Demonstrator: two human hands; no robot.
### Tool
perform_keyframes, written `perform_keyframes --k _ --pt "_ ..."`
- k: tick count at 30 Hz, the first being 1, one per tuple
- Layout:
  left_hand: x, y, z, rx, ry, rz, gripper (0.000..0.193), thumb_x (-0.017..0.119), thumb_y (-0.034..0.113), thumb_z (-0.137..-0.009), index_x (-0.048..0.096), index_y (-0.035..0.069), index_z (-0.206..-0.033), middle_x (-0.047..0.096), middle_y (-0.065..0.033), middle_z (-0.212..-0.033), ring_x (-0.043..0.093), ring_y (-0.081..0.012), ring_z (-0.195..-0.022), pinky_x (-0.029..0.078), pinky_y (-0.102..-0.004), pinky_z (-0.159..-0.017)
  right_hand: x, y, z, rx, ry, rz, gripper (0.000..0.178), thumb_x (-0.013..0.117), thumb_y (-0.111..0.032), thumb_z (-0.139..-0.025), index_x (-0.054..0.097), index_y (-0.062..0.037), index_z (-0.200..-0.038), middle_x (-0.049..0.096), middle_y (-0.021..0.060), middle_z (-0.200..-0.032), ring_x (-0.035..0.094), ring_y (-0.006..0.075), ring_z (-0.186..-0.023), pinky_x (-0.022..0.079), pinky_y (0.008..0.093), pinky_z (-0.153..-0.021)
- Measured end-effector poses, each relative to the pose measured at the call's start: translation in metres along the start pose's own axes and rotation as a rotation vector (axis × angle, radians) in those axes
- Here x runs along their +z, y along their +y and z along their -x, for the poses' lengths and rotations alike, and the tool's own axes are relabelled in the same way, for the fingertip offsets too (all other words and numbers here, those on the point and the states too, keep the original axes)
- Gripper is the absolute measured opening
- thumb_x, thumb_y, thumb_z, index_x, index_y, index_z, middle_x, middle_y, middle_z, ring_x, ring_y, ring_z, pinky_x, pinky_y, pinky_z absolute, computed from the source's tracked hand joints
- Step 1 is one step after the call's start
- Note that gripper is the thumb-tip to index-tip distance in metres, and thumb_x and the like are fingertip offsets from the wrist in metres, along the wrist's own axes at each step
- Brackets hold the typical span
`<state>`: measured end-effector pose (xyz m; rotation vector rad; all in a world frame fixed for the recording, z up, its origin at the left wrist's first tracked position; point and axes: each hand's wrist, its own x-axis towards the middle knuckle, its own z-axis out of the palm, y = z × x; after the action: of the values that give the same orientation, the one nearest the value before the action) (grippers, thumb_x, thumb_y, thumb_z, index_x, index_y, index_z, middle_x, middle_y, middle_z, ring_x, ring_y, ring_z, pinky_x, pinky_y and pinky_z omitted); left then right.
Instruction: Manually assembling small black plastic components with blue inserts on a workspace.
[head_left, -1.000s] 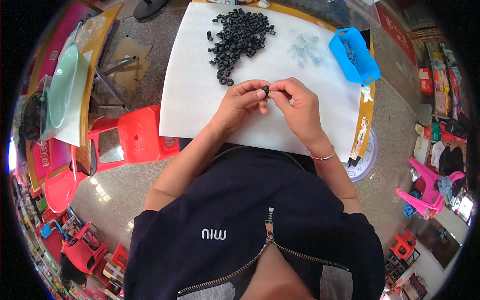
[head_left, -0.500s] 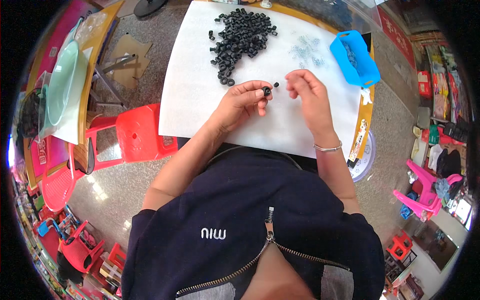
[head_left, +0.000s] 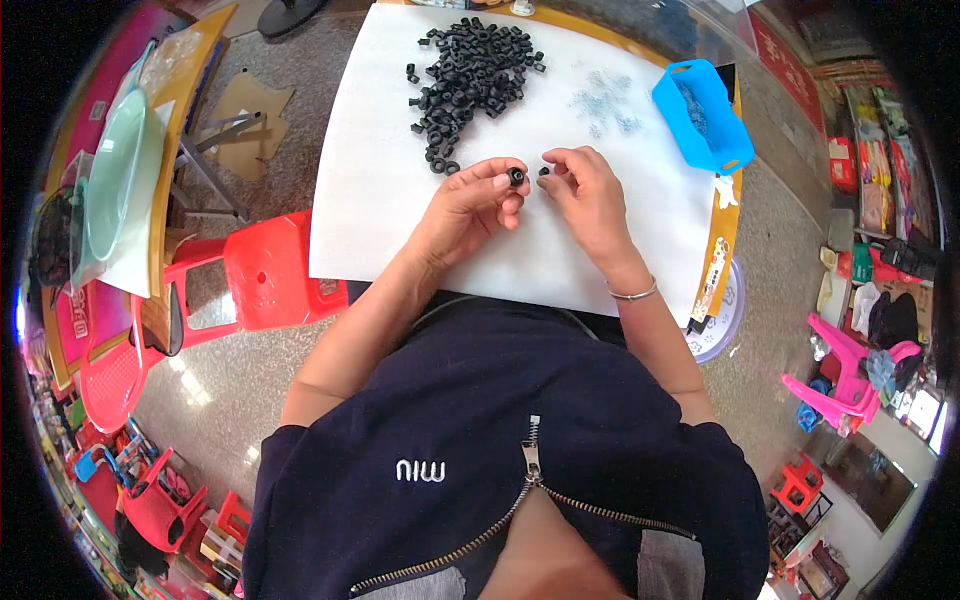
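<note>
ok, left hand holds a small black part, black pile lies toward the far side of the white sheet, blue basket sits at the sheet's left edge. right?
Basket side is wrong: head view shows the blue basket at the right edge of the white sheet. Left hand with small black part and black pile are as you said.

Grn basin (head_left: 122, 180) L; prob. pink chair (head_left: 850, 388) R.

The held ring (head_left: 516, 178) and plug (head_left: 544, 172) were black, like the heaped pieces (head_left: 470, 80). The sheet (head_left: 375, 190) was white, the desk edge (head_left: 724, 216) golden yellow. The basket (head_left: 728, 150) was bright blue, the scattered bits (head_left: 606, 104) pale bluish. The stool (head_left: 275, 265) was red, the basin (head_left: 122, 180) mint green, the top (head_left: 500, 370) navy with white lettering (head_left: 421, 470), the floor (head_left: 215, 395) speckled grey.
</note>
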<state>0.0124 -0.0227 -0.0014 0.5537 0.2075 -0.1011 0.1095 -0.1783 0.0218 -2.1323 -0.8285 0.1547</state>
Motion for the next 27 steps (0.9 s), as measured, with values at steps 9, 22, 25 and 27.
perform_keyframes --k 9,22,25,27 --pt "-0.001 -0.001 0.0 0.003 -0.002 0.007 0.029 0.06 0.015 -0.088 0.053 -0.001 -0.112 0.058 -0.0084 -0.094 0.055 -0.0098 -0.07 0.05 -0.023 -0.06 -0.006 -0.004 0.003 0.197 -0.021 -0.492 0.012 0.061 -0.005 -0.083 0.065 -0.0006 -0.093 0.065 0.0041 -0.085 0.058 0.0105 -0.07 0.047 0.025 -0.067" --pt "0.002 0.001 0.001 0.014 0.007 -0.017 0.028 0.059 0.016 -0.089 0.055 0.0 -0.111 0.06 -0.0066 -0.092 0.055 -0.0094 -0.07 0.049 -0.0229 -0.061 -0.013 -0.027 0.008 0.264 -0.081 -0.755 0.016 0.063 -0.005 -0.084 0.062 0.0007 -0.099 0.061 0.0004 -0.086 0.053 0.0049 -0.075 0.045 0.0193 -0.067" --pt "0.002 0.003 0.003 0.003 -0.006 -0.001 0.024 0.056 0.013 -0.09 0.055 0.0 -0.111 0.062 -0.0071 -0.092 0.057 -0.0098 -0.069 0.05 -0.0242 -0.064 -0.013 -0.032 0.01 0.243 -0.072 -0.689 0.016 0.064 -0.005 -0.084 0.062 0.0009 -0.098 0.062 0.0008 -0.087 0.054 0.0051 -0.077 0.045 0.0194 -0.069" --pt "0.002 0.002 0.002 -0.005 -0.009 0.002 0.024 0.057 0.013 -0.09 0.056 0.0 -0.11 0.062 -0.007 -0.092 0.057 -0.0099 -0.068 0.05 -0.0242 -0.064 -0.013 -0.035 0.01 0.241 -0.059 -0.662 0.015 0.064 -0.006 -0.085 0.063 0.0009 -0.098 0.062 0.0008 -0.088 0.055 0.0054 -0.079 0.046 0.02 -0.07"
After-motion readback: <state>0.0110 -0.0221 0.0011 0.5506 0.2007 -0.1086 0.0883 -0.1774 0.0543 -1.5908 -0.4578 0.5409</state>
